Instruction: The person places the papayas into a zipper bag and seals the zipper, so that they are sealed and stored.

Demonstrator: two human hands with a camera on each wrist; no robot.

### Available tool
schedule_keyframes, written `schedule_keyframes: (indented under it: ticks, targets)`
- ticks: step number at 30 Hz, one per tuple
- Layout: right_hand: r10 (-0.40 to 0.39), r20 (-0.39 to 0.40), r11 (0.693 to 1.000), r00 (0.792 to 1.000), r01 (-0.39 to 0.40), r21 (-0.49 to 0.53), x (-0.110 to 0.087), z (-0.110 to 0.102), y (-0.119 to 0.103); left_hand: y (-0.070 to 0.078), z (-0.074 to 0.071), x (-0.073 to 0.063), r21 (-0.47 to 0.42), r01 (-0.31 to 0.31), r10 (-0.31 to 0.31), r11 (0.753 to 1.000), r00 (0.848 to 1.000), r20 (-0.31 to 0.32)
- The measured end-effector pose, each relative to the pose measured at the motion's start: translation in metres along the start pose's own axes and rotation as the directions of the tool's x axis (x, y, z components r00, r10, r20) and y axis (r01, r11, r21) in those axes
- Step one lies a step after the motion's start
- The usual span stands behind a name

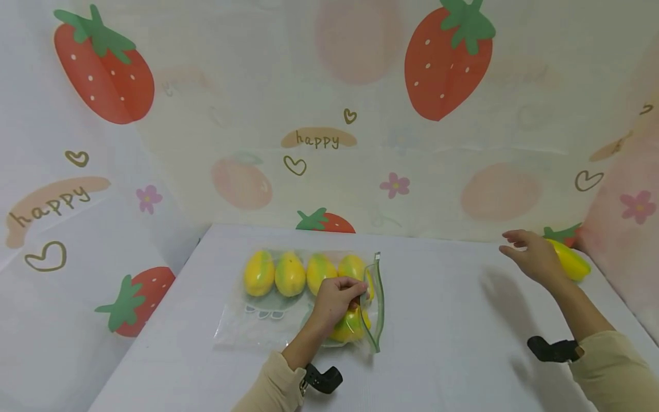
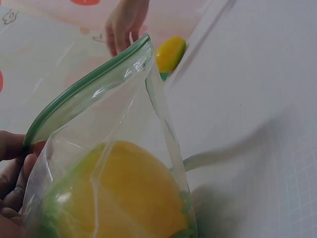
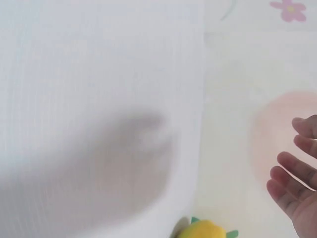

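A clear zip bag [image 1: 234, 326] with a green seal [image 2: 86, 82] lies flat on the white table, its mouth toward the right. Inside are several yellow-green, mango-like fruits [image 1: 259, 273]; one large fruit [image 2: 124, 193] sits near the mouth in the left wrist view. My left hand [image 1: 332, 303] pinches the bag's edge at the mouth and lifts it a little. Off to the right, my right hand [image 1: 535, 257] hovers above the table, fingers loosely spread and holding nothing. Beside and partly behind it lies another yellow fruit [image 1: 572, 262], also at the bottom of the right wrist view.
A fabric backdrop [image 1: 432, 154] printed with strawberries and hearts rises behind the table and along both sides. The white table [image 1: 437, 320] stretches between the bag and the right hand, with the right arm's shadow on it. Black wrist mounts [image 1: 324, 379] sit on both wrists.
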State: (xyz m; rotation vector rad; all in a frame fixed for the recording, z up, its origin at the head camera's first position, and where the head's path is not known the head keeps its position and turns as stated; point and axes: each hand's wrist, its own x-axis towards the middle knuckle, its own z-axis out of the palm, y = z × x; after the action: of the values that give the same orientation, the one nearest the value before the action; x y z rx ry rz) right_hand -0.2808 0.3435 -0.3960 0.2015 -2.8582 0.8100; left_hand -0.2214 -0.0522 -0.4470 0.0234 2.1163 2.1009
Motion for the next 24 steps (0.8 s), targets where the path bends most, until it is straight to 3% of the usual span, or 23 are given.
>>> schedule_keyframes:
  ticks: [6, 13, 17, 24]
  targets:
    - [0.033, -0.012, 0.999, 0.999, -0.034, -0.040, 0.004, -0.016, 0.014, 0.000, -0.001, 0.000, -0.008, 0.002, -0.002, 1.000, 1.000, 0.001]
    - [0.015, -0.053, 0.991, 0.998, -0.022, -0.129, 0.010, -0.030, 0.042, -0.001, -0.002, -0.001, -0.009, 0.010, -0.010, 1.000, 1.000, -0.005]
    - [0.070, -0.006, 0.989, 0.998, -0.070, -0.131, 0.009, -0.034, 0.056, -0.002, -0.002, -0.002, 0.005, 0.015, -0.015, 1.000, 1.000, -0.011]
    - [0.079, 0.048, 0.975, 0.996, -0.067, -0.210, 0.011, -0.038, 0.067, -0.002, -0.001, -0.003, -0.003, 0.008, -0.008, 1.000, 1.000, -0.009]
